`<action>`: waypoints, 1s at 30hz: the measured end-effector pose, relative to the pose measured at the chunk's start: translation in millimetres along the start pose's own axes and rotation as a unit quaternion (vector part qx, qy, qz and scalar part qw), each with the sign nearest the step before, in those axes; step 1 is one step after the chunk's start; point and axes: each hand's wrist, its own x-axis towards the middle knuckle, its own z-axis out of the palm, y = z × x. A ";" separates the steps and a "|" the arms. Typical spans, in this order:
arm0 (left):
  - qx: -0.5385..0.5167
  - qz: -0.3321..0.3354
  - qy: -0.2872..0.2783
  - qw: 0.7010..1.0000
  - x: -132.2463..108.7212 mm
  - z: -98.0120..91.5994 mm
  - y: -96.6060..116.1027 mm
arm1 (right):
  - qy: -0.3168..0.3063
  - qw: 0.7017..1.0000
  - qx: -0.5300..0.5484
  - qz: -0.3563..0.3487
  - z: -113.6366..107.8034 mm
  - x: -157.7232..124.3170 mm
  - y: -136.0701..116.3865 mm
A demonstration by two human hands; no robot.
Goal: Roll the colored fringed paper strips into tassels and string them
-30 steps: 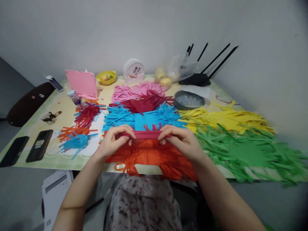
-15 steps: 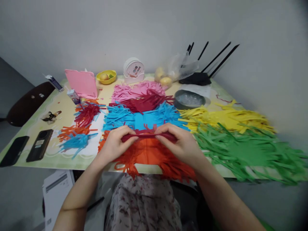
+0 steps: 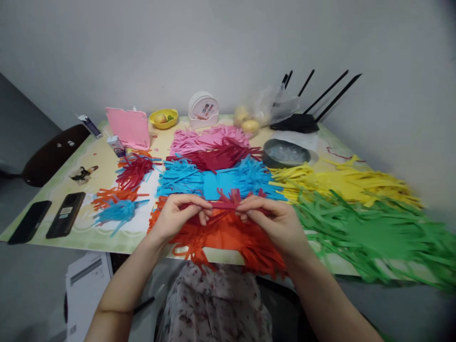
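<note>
Red strip (image 3: 224,205) — perhaps folded, each hand (image 3: 180,214) (image 3: 272,219) pinching

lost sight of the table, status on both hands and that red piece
Left hand, right hand: both pinching the red piece. Piece spans the gap, orange fringed sheet below. Blue fringed sheet just beyond, not blocking.

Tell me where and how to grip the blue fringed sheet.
Pinch the blue fringed sheet by its flat middle, probably from above. Loose strips fan out on both sides and would likely bend singly, while the middle looks uncut. Coming from the near side seems worse: the left hand and right hand hold a red strip there.
</note>
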 end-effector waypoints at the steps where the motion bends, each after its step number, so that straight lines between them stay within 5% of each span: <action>1: 0.003 0.010 -0.001 1.000 -0.1 -0.5 -0.1 | -0.004 1.000 -0.007 -0.013 -0.1 0.1 -1.2; 8: 0.112 0.027 0.021 0.993 -5.1 5.1 4.1 | -0.007 0.991 -0.129 -0.037 -0.9 -3.8 -6.5; 11: 0.233 0.061 0.055 0.969 -6.7 7.6 3.7 | 0.007 0.978 -0.204 -0.033 -0.3 -4.6 -6.7; 16: 0.360 0.098 0.025 0.927 -5.5 7.4 4.6 | -0.007 0.971 -0.235 -0.030 1.4 -1.4 -6.9; 21: 0.125 0.011 -0.004 0.992 -4.8 7.6 4.7 | -0.022 0.997 -0.024 0.065 3.2 -0.8 -4.5; 30: -0.058 -0.024 0.001 0.998 -2.7 7.5 -9.5 | 0.001 0.988 0.137 0.064 9.6 1.5 6.5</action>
